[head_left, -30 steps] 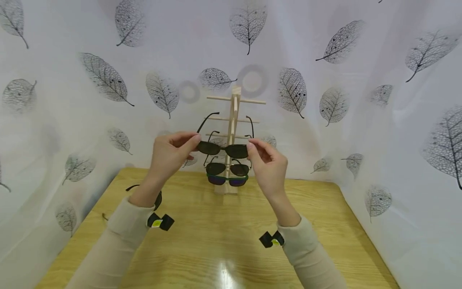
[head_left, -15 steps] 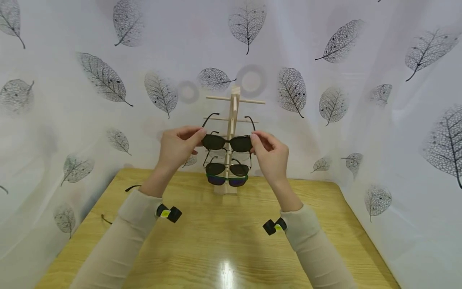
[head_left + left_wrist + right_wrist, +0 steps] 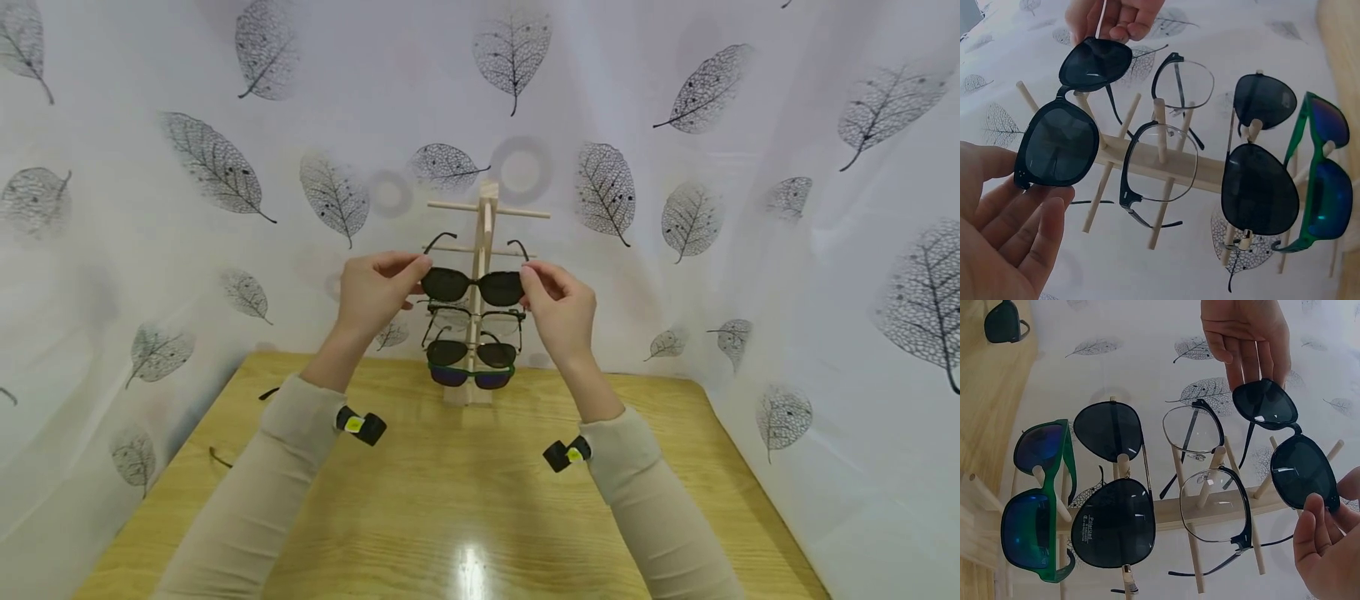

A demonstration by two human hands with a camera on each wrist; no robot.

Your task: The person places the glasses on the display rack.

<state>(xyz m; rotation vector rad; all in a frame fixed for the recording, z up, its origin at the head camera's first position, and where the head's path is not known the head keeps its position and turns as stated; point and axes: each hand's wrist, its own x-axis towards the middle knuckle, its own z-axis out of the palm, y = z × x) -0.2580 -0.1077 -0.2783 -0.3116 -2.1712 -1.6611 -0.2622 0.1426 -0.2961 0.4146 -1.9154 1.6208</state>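
Both hands hold a pair of black sunglasses (image 3: 501,288) in front of a wooden display stand (image 3: 488,218). My left hand (image 3: 378,292) pinches the left end of the frame, and my right hand (image 3: 558,312) pinches the right end. The temples point toward the stand, near its second crossbar from the top. Just below, clear half-rim eyeglasses (image 3: 1217,503) hang on the stand. Under them are dark metal-framed sunglasses (image 3: 1261,189), then green-framed sunglasses (image 3: 1329,200) with blue mirrored lenses at the bottom. In the wrist views, fingers and thumbs grip the outer lens corners.
The stand rests at the back of a wooden table (image 3: 465,492). More eyewear lies on the table's left side, mostly behind the left forearm; one dark lens (image 3: 1002,324) shows in the right wrist view. A leaf-print curtain (image 3: 637,100) surrounds the back and sides.
Both hands have raised the black sunglasses and brought them closer to the stand. The clear eyeglasses underneath have come into fuller view.
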